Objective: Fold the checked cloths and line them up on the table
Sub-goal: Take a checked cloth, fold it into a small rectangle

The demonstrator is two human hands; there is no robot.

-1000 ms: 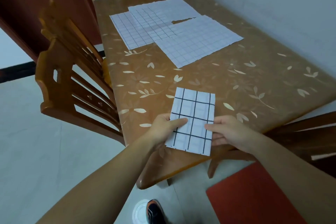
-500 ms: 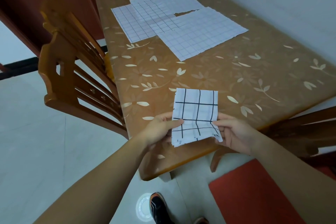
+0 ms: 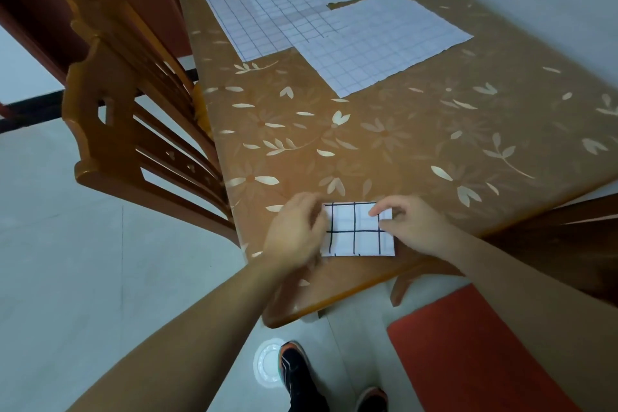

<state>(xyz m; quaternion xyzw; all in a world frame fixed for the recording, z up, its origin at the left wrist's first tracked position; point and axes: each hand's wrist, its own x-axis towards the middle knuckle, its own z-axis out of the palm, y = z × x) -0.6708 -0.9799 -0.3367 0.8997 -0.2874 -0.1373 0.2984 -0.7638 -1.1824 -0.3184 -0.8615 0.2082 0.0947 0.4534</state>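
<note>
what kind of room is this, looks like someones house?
Probably a home dining room: a wooden table with a brown floral cover, carved wooden dining chairs pushed up to it, and a pale tiled floor.

A small folded cloth, white with a bold black check, lies at the near edge of the table. The table top is glossy orange-brown, printed with cream leaves and faint tan flowers. Toward its far end lie three unfolded cloths, white with a fine, thin dark grid. A wooden chair at the table's left edge is orange-brown. The floor is pale grey-white. A red-orange seat shows below the near right corner. A shoe is black with orange trim.
</note>
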